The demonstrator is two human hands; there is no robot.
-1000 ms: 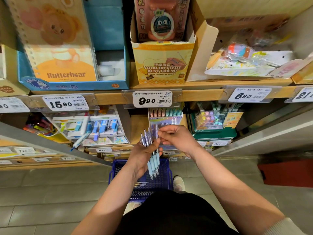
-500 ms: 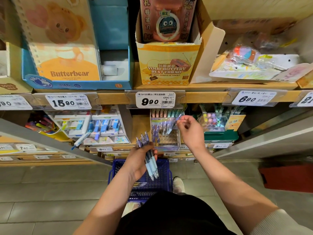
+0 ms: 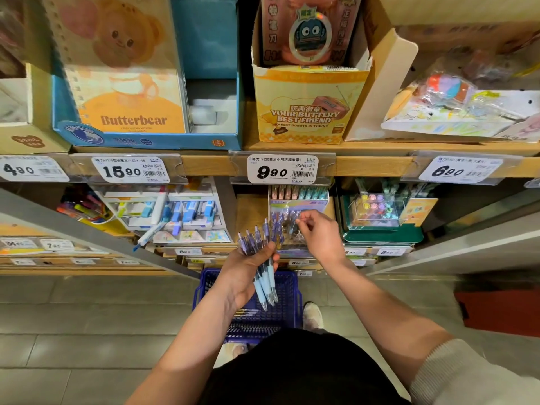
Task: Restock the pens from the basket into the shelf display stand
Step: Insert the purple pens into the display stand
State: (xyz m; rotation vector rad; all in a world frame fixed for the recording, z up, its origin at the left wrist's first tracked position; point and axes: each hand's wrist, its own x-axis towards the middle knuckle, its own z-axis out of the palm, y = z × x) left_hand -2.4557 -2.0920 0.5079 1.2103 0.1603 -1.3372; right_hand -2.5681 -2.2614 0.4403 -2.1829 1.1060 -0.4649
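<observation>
**Left hand full of pens, right hand at the stand**

Left hand [image 3: 247,277]: lower centre of frame. Fingers and thumb are wrapped round a fanned bundle of pens [image 3: 263,267], roughly half a dozen. The translucent purple clip ends point up toward the shelf. The smooth pale-blue barrels with clear tips point down over the basket.

Right hand [image 3: 320,236]: just right of the bundle and slightly higher. Fingers are curled, with thumb and index tips brought together over the front of the display stand [image 3: 295,203]. Cannot tell whether they pinch a pen or only touch the pen tops there; it's too small and blurred.

Display stand: centre of frame, on the lower shelf, directly under the 9.90 price tag [image 3: 282,169]. It is glossy clear plastic, stepped, with a purple printed card. The back row [image 3: 298,192] holds pink and teal pens upright. Purple pens fill the front rows below the right fingertips. The bundle's upper ends overlap the stand's left front corner in this view; I cannot tell whether they touch.

Basket [image 3: 204,283]: dark blue plastic with open lattice walls. It sits on the grey tiled floor [image 3: 73,317], right below the left hand and between the two forearms. A few loose pens [image 3: 247,311] lie in its bottom.

Shelf edge [image 3: 204,165]: a light wood-grain strip carrying clear plastic tag holders.
</observation>
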